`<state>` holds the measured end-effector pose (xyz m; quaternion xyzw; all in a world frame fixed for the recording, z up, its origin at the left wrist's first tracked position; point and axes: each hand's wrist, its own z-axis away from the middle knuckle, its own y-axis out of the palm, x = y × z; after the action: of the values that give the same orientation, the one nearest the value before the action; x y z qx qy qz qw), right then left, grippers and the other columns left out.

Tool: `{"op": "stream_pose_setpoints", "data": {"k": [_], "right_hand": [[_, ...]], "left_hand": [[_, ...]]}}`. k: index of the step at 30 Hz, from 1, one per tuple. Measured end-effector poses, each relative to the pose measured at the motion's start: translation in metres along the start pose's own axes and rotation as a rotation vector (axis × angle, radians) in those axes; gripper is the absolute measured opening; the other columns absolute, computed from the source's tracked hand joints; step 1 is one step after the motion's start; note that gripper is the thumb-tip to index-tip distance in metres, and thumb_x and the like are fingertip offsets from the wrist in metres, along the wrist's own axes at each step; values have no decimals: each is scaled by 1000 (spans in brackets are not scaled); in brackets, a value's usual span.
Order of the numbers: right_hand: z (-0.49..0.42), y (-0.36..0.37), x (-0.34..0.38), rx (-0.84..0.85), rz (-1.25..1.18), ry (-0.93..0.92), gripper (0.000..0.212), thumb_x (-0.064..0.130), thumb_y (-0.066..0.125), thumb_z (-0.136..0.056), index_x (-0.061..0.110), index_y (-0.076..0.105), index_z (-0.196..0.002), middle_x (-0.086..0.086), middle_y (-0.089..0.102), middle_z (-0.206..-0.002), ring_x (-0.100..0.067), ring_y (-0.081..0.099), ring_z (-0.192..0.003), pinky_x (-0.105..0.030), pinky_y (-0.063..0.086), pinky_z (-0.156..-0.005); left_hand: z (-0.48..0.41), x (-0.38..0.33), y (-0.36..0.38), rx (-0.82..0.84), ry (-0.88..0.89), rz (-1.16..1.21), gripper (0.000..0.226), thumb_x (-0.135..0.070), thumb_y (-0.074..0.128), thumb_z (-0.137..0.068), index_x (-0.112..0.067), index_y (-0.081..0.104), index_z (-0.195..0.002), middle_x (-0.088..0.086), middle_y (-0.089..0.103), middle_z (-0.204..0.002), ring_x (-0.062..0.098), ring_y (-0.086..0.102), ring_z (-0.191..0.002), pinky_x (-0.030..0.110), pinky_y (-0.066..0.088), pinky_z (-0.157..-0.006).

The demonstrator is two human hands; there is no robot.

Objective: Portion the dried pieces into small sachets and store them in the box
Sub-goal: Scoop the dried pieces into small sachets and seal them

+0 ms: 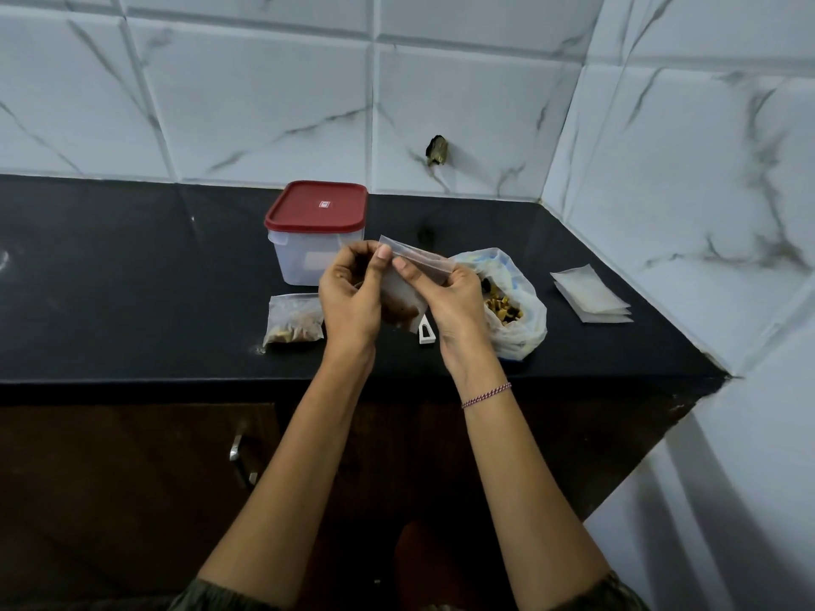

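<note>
Over the counter (132, 280), with the box (304, 253) at eleven o'clock, the left hand (350, 297) and right hand (454, 302) pinch the sachet (403, 293) top, and a slip could spill its pieces (400, 311).

Home kitchen; black stone counter (132, 275); marble-look wall tiles (264, 103); dark cabinet door (132, 478) below; red-lidded storage box (315, 233)

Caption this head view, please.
Left hand and right hand pinch a part-filled sachet over the counter; red-lidded box behind, bag of dried pieces beside.
</note>
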<state>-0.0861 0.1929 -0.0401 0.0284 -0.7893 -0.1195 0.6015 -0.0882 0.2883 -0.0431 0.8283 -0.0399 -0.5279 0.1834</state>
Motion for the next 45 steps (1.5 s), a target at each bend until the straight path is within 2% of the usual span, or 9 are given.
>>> {"op": "stream_pose_setpoints", "data": {"k": [7,13,18,22,25,28,36,42,45], "right_hand": [[3,5,2,-52,-9,0,25,17,74,-78,4,70,-100,-11,73,-95,-20,70,-92,-36,57,-83],[8,9,-2,-73,-66,-28,15,15,69,-83,9,70,-97,-7,72,-95,-18,69,-95,-38,55,-88],[8,11,-6,-87,-51,-47,16,15,64,-88,6,70,-99,-14,71,-100,-25,68,-100,-46,52,-93],[8,8,-5,-73,-24,-77,19,16,62,-89,3,70,-100,-13,72,-96,-24,69,-95,-38,56,-87],[7,8,0,-97,-62,-90,4,12,67,-84,12,71,-85,-1,72,-80,-18,69,-84,-33,58,-79],[7,9,0,-106,-88,-83,3,11,68,-83,13,70,-82,-1,72,-80,-21,68,-86,-44,55,-86],[8,12,-2,-127,-70,-77,11,13,67,-85,4,70,-90,-16,71,-92,-29,68,-95,-41,56,-85],[10,15,-5,-171,-156,-90,25,11,55,-93,15,70,-73,2,70,-71,-11,66,-74,-25,54,-69],[12,21,-9,-170,-171,-114,23,12,51,-95,15,68,-78,1,68,-78,-11,63,-79,-26,52,-73]], "left_hand": [[-1,0,1,-6,-18,24,4,-13,60,-92,-16,61,-90,-3,65,-90,2,63,-86,21,53,-77],[1,0,4,-21,-9,27,7,-12,58,-93,-16,60,-88,-1,64,-88,5,61,-84,21,52,-77],[2,0,3,-40,-14,17,9,-15,58,-94,-19,60,-86,-4,63,-86,7,60,-84,34,51,-85],[0,-3,1,-25,-19,25,9,-17,56,-95,-17,59,-87,-4,62,-84,6,60,-81,37,51,-84],[0,-4,-1,4,-41,75,12,-17,53,-96,-17,58,-85,-7,62,-77,5,60,-75,31,52,-74],[2,-6,0,27,-83,132,16,-18,51,-97,-16,58,-83,-7,64,-73,4,61,-70,21,51,-61],[4,-5,1,26,-27,86,8,-9,61,-91,-14,60,-86,-8,67,-78,2,65,-77,19,52,-68],[6,-4,4,-37,-33,87,13,-10,60,-92,-17,59,-81,-6,64,-78,5,63,-77,25,54,-73],[6,0,4,-89,-14,73,16,-12,57,-94,-19,58,-79,-2,61,-80,9,59,-78,26,52,-72]]}}
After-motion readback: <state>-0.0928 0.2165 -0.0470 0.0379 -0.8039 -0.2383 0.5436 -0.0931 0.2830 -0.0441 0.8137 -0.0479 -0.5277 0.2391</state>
